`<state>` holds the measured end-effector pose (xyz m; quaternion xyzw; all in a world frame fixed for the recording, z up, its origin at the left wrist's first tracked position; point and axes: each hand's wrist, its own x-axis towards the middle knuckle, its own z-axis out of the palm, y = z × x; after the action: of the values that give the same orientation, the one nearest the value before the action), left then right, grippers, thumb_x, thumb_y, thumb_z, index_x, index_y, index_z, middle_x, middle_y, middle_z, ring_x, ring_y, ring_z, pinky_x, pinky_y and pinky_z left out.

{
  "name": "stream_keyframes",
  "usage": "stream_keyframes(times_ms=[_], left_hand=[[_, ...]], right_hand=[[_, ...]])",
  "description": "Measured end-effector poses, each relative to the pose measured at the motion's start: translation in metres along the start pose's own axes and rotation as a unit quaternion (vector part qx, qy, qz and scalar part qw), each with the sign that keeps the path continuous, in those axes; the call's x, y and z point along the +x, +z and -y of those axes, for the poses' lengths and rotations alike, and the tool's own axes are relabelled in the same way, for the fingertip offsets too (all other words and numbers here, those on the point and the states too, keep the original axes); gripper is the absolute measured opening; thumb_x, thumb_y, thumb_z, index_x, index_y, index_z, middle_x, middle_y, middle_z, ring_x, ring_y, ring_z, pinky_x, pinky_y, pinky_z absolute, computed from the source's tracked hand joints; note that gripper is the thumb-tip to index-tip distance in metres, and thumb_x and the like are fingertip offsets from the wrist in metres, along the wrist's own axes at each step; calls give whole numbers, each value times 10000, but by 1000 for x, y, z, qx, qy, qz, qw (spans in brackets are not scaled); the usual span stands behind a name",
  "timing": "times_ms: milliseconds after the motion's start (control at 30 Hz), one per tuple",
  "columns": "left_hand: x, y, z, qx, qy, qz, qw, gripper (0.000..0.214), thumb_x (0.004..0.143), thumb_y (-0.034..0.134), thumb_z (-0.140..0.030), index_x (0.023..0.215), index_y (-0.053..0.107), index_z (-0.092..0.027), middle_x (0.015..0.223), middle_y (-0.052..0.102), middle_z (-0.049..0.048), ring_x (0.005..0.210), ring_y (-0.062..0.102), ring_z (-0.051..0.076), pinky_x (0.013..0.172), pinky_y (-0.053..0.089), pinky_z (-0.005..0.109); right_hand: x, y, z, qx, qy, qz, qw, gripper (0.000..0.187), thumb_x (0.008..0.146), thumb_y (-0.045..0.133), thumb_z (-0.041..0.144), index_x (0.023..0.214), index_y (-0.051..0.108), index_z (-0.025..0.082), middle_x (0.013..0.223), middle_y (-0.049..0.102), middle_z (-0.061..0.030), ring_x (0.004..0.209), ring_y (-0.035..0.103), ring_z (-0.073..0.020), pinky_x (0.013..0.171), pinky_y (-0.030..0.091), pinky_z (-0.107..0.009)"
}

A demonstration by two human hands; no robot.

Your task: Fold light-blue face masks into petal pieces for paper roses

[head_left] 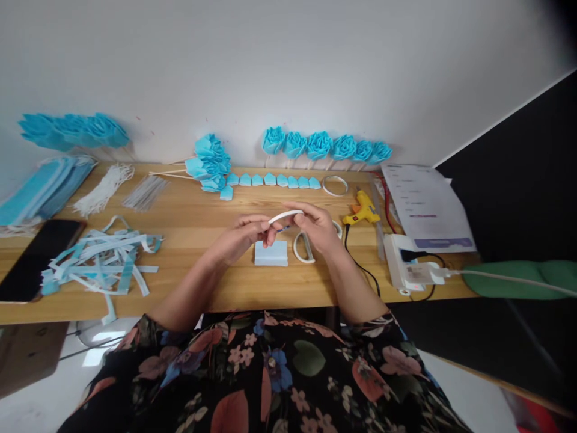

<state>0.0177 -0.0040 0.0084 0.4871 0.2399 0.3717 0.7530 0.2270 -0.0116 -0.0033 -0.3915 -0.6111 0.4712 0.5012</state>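
Observation:
Between my two hands, above the middle of the table, is a thin white curved strip, bowed upward. My left hand pinches its left end between thumb and fingers. At the other end, my right hand is closed on it with the thumb below and the fingers over the top. A small blue bit shows under the fingers, too small to name. Just below the hands lies a folded light-blue piece of mask fabric. A white D-shaped loop rests beside it, close to my right hand, which partly hides another white ring.
Blue fabric flowers lean against the wall, with folded blue pieces in a row before them. A tape roll and yellow glue gun lie right, near a power strip. Cut strips and a phone lie left.

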Motion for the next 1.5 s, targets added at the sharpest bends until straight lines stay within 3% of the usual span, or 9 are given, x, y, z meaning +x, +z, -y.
stream_keyframes(times_ms=[200,400,533,700,867,1000,1167,1267,1500], left_hand=[[-2,0,-4,-14,0,-3,1000,307,820,697,-415,780,733,-113,612,647,52,600,573,142,610,428,281],[-3,-1,-2,30,-21,0,999,331,816,705,-448,862,751,-123,651,648,40,600,557,126,572,396,255],[-3,-1,-2,43,-13,-16,999,306,810,705,-422,846,747,-121,624,629,32,587,538,125,595,406,270],[-1,-1,-2,26,19,-74,997,305,800,700,-430,790,726,-126,547,579,11,546,514,124,583,383,271],[-1,-3,0,-5,38,-84,996,354,830,690,-485,789,721,-135,552,584,13,549,526,126,589,385,274],[0,-3,1,-32,40,-83,995,384,840,695,-510,797,735,-130,558,599,19,561,543,128,600,387,274],[2,-5,3,-46,43,-81,995,451,815,693,-572,782,719,-124,539,585,24,538,536,134,563,397,274],[3,-6,2,-48,41,-81,995,459,815,683,-582,780,707,-124,542,577,20,540,537,134,565,404,273],[3,-8,-2,-61,34,-103,992,463,879,609,-571,756,685,-131,533,561,12,528,539,129,568,414,268]], right_hand=[[2,3,-6,90,28,-49,994,356,764,752,569,854,742,225,686,693,12,698,651,-151,731,529,-300],[1,2,-7,6,12,-42,999,331,803,714,532,892,766,218,772,728,-12,714,663,-157,714,541,-307],[1,-4,9,-121,-44,-28,991,267,902,626,449,1012,765,249,986,749,-40,931,684,-195,848,537,-346],[-17,-24,34,-328,-42,-107,938,318,971,526,399,1162,705,220,1148,727,-84,1053,670,-229,940,514,-391],[-53,-28,25,-559,50,-32,827,379,981,497,334,1261,644,124,1207,703,-173,1124,641,-326,970,499,-482],[-70,-20,6,-628,57,4,776,535,932,589,373,1359,563,53,1317,625,-244,1247,569,-369,1073,447,-493],[-67,-17,-6,-640,36,-13,767,500,895,602,321,1337,572,90,1261,649,-216,1190,584,-347,1037,454,-479],[-59,-20,-6,-641,57,-8,766,443,842,589,207,1275,609,110,1152,687,-168,1064,619,-320,956,471,-431],[-48,-25,3,-665,100,20,740,425,867,575,236,1281,615,150,1073,704,-154,980,636,-316,879,448,-405]])
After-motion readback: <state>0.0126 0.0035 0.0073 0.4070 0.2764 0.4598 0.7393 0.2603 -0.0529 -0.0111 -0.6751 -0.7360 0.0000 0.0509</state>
